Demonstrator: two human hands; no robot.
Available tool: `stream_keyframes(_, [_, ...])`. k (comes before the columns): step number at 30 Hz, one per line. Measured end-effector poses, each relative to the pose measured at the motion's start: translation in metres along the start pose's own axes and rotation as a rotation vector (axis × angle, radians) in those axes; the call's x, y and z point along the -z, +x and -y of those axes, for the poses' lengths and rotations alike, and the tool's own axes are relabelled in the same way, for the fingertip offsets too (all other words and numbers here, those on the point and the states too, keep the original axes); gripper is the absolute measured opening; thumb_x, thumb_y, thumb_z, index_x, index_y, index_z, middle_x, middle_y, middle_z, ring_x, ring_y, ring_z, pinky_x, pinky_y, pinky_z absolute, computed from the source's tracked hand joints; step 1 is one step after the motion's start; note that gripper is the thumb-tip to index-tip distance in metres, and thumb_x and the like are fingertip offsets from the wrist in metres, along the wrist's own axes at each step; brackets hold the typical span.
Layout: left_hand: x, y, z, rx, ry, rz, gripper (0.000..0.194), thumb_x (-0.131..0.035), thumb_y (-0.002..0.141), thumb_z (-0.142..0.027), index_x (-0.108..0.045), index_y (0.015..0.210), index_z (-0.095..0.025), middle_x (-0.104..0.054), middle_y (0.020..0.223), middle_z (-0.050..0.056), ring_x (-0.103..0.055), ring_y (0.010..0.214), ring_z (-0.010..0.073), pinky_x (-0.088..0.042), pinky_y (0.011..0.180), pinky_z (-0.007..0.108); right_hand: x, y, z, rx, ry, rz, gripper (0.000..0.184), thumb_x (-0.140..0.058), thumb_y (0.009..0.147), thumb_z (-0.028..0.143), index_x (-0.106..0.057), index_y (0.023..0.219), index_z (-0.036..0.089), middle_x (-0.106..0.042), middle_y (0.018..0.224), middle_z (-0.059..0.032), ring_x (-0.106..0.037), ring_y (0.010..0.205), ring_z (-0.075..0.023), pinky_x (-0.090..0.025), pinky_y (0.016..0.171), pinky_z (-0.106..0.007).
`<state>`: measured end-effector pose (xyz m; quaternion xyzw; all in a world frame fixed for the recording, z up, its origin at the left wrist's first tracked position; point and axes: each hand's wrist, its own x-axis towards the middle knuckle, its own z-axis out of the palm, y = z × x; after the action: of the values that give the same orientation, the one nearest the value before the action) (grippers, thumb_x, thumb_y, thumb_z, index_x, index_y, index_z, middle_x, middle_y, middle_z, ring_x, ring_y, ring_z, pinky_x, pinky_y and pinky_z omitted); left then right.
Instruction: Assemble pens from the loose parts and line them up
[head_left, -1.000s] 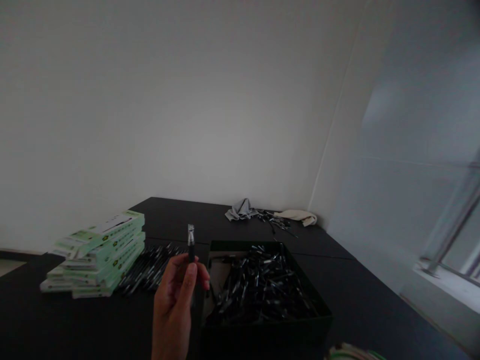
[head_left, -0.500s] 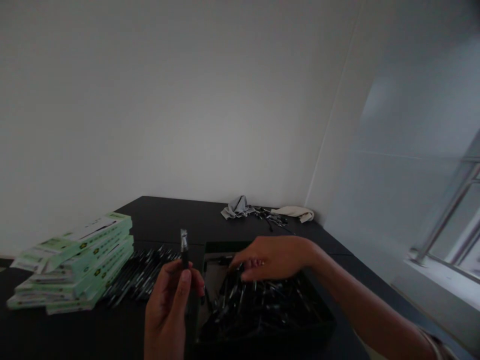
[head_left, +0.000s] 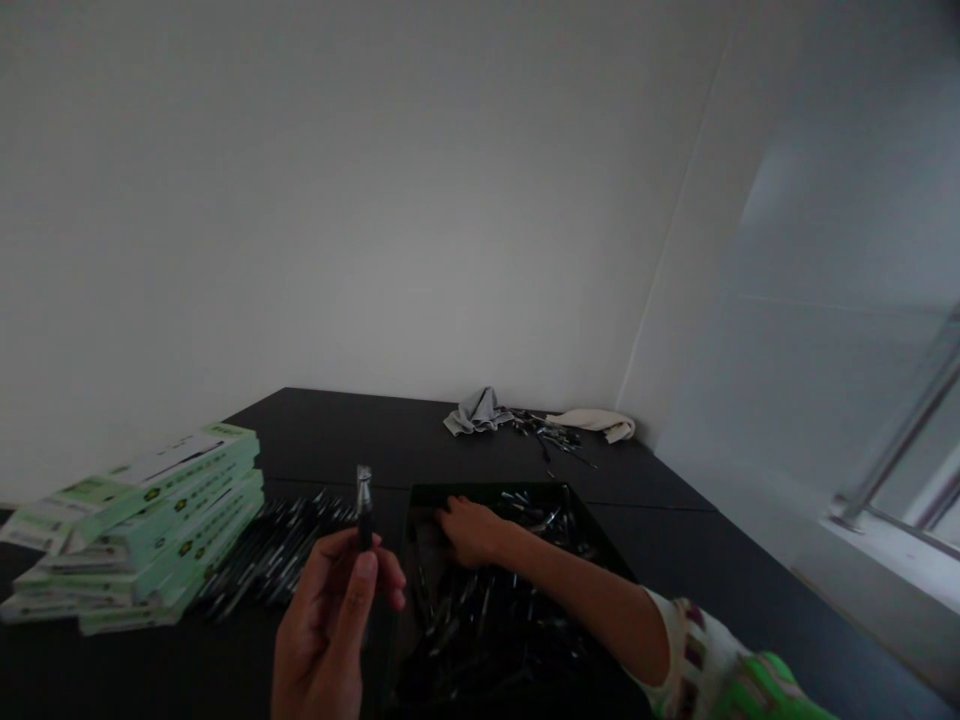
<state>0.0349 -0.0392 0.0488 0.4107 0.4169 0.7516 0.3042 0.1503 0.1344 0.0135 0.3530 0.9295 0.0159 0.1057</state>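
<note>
Left hand (head_left: 322, 630) is pinching a slim black pen part (head_left: 364, 510) upright between thumb and fingers, while the right hand (head_left: 469, 532) is reaching into a dark box (head_left: 487, 488) of black pen parts (head_left: 480, 620), fingers curled; can't tell if it's gripping any. Loose pens (head_left: 270, 550) are lying just left, beside stacked green cartons (head_left: 142, 530), and a gray rag (head_left: 476, 412) is sitting far off on the black table (head_left: 337, 430).
</note>
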Motion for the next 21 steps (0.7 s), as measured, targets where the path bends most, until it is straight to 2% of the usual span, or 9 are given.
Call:
stream_keyframes(2, [0.001,0.000,0.001,-0.003,-0.007,0.001,0.028,-0.059,0.083,-0.045,-0.053,0.095,-0.021,-0.055,0.069,-0.001,-0.049,0.062,0.0122,-0.043,0.059,0.017,-0.001,-0.004,0.000,-0.002,-0.015,0.000,0.035,-0.053,0.088,0.032,-0.051,0.119,0.015,-0.053,0.119,-0.0102,-0.055,0.101,-0.0227,-0.048,0.083,-0.044])
stream_keyframes(5, [0.001,0.000,0.002,-0.001,-0.004,0.007,0.027,-0.058,0.083,-0.045,-0.053,0.095,-0.021,-0.055,0.068,-0.001,-0.049,0.063,0.0119,-0.043,0.059,0.016,0.004,-0.011,-0.005,0.034,-0.015,0.068,0.033,-0.053,0.089,0.032,-0.052,0.117,0.015,-0.054,0.116,-0.0098,-0.056,0.099,-0.0218,-0.048,0.081,-0.043])
stream_keyframes(10, [0.002,-0.001,0.002,0.007,-0.005,0.015,0.028,-0.058,0.083,-0.045,-0.053,0.096,-0.020,-0.055,0.069,-0.001,-0.049,0.063,0.0122,-0.043,0.058,0.017,0.031,-0.035,-0.015,0.196,0.047,0.181,0.027,-0.054,0.088,0.030,-0.056,0.110,0.014,-0.058,0.110,-0.0082,-0.058,0.096,-0.0203,-0.048,0.081,-0.042])
stream_keyframes(13, [0.004,-0.001,0.002,0.021,0.005,0.011,0.027,-0.058,0.084,-0.044,-0.053,0.096,-0.021,-0.055,0.070,-0.001,-0.050,0.064,0.0124,-0.044,0.060,0.017,0.049,-0.058,-0.024,0.246,0.088,0.179,0.024,-0.053,0.085,0.018,-0.062,0.106,0.016,-0.063,0.104,-0.0068,-0.057,0.099,-0.0205,-0.044,0.087,-0.038])
stream_keyframes(16, [0.004,-0.001,0.001,0.020,0.016,-0.003,0.028,-0.059,0.082,-0.045,-0.054,0.095,-0.020,-0.056,0.070,0.000,-0.050,0.064,0.0123,-0.044,0.060,0.016,0.063,-0.084,-0.037,0.229,0.113,0.203,0.031,-0.052,0.077,0.008,-0.066,0.103,0.016,-0.067,0.101,-0.0079,-0.058,0.100,-0.0211,-0.041,0.086,-0.032])
stream_keyframes(21, [0.000,-0.002,-0.003,0.024,0.008,-0.044,0.038,-0.065,0.076,-0.051,-0.056,0.092,-0.018,-0.055,0.066,0.001,-0.051,0.059,0.0145,-0.046,0.053,0.020,0.072,-0.119,-0.060,0.117,0.148,0.270,0.027,-0.052,0.079,0.014,-0.068,0.101,0.017,-0.067,0.099,-0.0083,-0.061,0.094,-0.0214,-0.043,0.078,-0.029])
